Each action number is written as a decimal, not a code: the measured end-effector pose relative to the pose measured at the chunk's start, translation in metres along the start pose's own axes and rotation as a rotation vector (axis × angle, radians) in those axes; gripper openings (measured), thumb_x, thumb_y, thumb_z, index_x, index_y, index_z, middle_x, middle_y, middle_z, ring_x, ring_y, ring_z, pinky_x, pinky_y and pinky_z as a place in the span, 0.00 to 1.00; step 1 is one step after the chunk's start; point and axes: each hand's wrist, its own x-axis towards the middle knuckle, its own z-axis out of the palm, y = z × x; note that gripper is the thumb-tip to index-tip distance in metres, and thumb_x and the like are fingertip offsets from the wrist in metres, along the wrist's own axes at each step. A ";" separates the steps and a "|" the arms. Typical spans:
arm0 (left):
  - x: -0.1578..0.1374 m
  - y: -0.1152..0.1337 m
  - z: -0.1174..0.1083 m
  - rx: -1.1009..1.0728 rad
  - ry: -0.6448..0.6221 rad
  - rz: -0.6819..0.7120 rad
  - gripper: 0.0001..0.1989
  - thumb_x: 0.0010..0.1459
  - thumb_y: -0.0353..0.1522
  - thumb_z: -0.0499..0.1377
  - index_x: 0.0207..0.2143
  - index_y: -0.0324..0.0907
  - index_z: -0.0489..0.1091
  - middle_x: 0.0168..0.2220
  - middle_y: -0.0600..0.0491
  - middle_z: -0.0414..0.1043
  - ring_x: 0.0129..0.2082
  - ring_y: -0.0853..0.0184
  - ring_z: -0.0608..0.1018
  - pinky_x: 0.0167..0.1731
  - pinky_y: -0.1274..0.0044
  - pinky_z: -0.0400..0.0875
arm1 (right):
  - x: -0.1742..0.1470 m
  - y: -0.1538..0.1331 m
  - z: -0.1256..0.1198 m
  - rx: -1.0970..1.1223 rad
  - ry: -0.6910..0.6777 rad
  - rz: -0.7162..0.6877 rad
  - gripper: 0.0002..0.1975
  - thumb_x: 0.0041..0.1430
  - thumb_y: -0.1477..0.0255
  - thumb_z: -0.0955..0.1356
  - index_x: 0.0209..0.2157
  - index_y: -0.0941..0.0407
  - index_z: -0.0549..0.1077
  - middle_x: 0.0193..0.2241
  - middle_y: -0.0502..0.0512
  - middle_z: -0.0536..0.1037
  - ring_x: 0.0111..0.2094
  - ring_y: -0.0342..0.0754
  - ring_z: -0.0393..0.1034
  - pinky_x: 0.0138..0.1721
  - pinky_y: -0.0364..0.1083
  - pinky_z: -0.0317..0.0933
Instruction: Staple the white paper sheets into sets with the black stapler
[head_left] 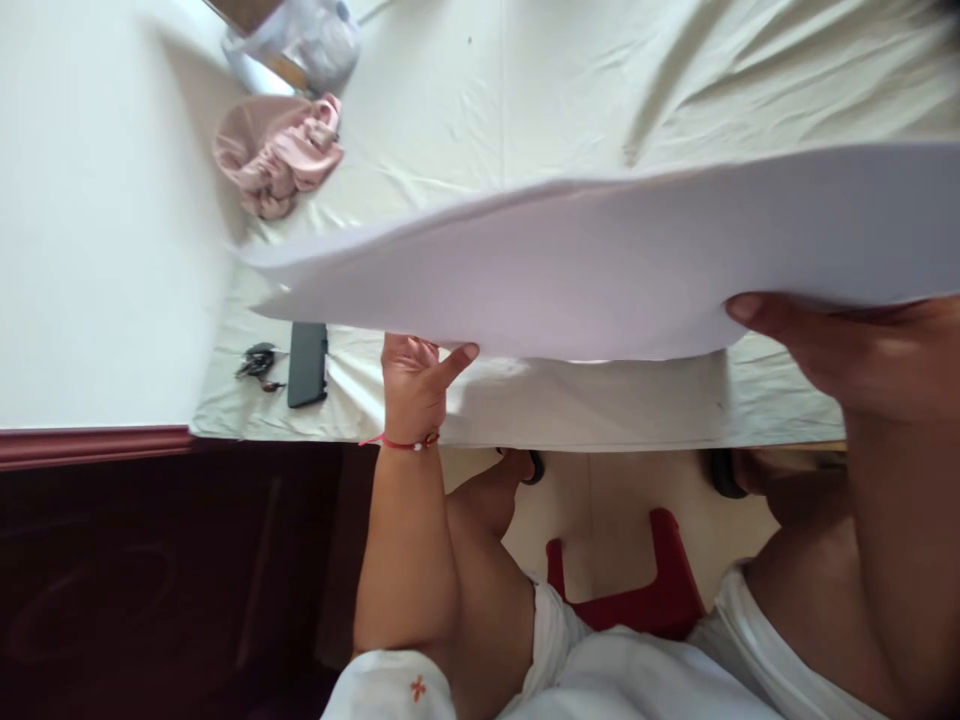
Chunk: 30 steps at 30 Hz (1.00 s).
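Observation:
A large white sheet of paper [570,270] spans most of the width in front of me, slightly bowed and raised over the cloth-covered table. My left hand [420,380] grips its near edge left of the middle, thumb on top and the other fingers partly hidden beneath. Farther right, my right hand [862,345] pinches the same edge, its thumb pressed on the upper face and its fingers out of sight underneath. Whether it is one sheet or several layers I cannot tell.
A pale cloth [465,110] covers the table. At the left lie a pink gathered fabric item [281,160], a clear plastic bag [319,45], a dark flat case [307,365] and a bundled black cable [259,362]. A white wall [97,220] borders the left side. Below is a red stool [645,600].

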 end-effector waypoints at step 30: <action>-0.011 0.000 0.001 0.055 -0.179 -0.169 0.21 0.57 0.41 0.70 0.50 0.42 0.77 0.42 0.48 0.83 0.54 0.60 0.81 0.61 0.68 0.73 | 0.000 0.005 0.012 0.063 -0.149 0.181 0.24 0.45 0.69 0.82 0.47 0.50 0.82 0.50 0.49 0.83 0.54 0.52 0.77 0.58 0.53 0.73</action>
